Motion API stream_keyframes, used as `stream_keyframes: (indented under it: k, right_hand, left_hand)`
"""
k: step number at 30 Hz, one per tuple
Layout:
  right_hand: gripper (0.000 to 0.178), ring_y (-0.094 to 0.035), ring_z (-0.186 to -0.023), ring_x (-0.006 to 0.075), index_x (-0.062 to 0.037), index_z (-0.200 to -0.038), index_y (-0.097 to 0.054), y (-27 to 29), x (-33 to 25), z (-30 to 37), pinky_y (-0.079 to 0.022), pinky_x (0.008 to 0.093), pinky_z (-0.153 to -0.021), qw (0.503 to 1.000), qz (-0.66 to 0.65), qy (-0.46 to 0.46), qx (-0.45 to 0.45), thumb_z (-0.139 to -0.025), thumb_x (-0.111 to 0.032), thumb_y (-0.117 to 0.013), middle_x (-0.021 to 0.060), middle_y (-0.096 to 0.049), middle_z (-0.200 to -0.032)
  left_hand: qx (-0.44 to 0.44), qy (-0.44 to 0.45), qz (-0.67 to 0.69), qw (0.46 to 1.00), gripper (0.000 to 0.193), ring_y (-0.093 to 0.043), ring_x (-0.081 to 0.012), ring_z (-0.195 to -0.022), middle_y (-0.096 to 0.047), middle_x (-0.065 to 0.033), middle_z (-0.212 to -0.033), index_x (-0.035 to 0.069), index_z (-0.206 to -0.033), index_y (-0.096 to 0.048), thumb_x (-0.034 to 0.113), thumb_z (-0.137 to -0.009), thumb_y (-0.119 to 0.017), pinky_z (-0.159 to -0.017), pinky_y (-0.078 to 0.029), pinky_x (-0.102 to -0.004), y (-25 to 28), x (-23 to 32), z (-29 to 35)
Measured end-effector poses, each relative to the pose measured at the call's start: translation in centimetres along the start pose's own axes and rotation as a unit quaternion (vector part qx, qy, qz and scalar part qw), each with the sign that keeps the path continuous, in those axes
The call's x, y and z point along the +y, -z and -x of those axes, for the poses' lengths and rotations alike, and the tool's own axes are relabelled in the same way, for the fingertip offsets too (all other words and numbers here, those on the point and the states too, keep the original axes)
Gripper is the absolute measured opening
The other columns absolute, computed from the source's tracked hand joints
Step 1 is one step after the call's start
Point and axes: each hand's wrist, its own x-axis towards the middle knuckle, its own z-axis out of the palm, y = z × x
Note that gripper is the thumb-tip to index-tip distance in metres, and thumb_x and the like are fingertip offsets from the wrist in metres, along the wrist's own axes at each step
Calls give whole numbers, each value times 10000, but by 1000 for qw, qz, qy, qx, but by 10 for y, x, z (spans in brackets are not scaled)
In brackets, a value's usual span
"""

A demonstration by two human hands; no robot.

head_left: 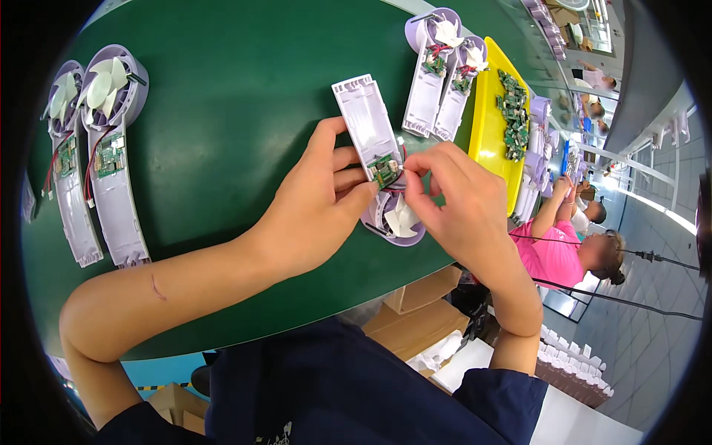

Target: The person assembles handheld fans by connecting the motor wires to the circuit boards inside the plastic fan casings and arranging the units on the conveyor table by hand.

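My left hand (311,200) grips the lavender half-shell of a handheld fan (365,115), its handle tilted away from me and its round head toward me. Fingers wrap the shell's left side, and the thumb presses near a small green circuit board (384,172) seated in it. Beside that board, thumb and index finger of my right hand (467,204) pinch a small white wire plug (402,170), partly covered by the fingertips. Red and dark wires run close to it. White fan blades (401,217) sit in the round head below both hands.
Two similar fan halves (122,200) lie at the left of the green table (222,81), and two more (423,93) at the far right. Next to those, a yellow tray (486,141) holds many circuit boards (513,111). A person in pink (552,256) works farther right. Cardboard boxes (415,326) stand below the table edge.
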Motion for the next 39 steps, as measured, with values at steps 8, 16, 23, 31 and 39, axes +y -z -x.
stream_keyframes:
  k: [8, 16, 23, 31, 39]
  right_hand:
    - [151, -657, -653, 212, -89, -887, -661, 0, 3, 0, -501, 325, -541, 1000, -29, 8, -7, -784, -46, -764, 21, -634, -814]
    - [141, -653, -636, 225, -75, -887, -663, 2, 3, -2, -507, 337, -530, 999, -27, 15, -20, -791, -55, -764, 28, -628, -808]
    - [120, -660, -648, 246, -63, -881, -661, 5, 4, -7, -520, 352, -535, 999, -25, 14, -45, -807, -72, -755, 50, -623, -802]
    - [113, -670, -671, 273, -49, -889, -655, 13, -3, -11, -531, 371, -546, 996, 19, 14, -83, -833, -101, -738, 73, -632, -812]
    - [140, -653, -665, 313, -38, -924, -643, 5, 1, -10, -532, 416, -561, 992, 17, 16, -126, -928, -171, -689, 96, -617, -837]
  left_hand:
    - [-1, 3, -3, 1000, 575, -612, -247, -1240, -562, -209, -1363, -20, -1480, -227, -93, -988, -515, -1005, -536, -358, 0, 0, -1]
    - [0, 9, -1, 1000, 566, -610, -249, -1243, -561, -208, -1368, -20, -1472, -238, -82, -987, -523, -996, -541, -366, 0, -2, -2]
    - [-3, -1, -4, 1000, 565, -615, -247, -1232, -564, -207, -1364, -18, -1476, -236, -83, -991, -518, -989, -543, -367, 1, -4, -2]
    - [-5, 22, -2, 1000, 594, -600, -228, -1256, -581, -184, -1375, 47, -1493, -245, -124, -989, -508, -1039, -502, -350, -2, 1, -4]
    - [12, 11, -33, 999, 623, -606, -255, -1262, -554, -218, -1390, 28, -1494, -194, -128, -980, -510, -1032, -508, -355, 3, -1, 2]
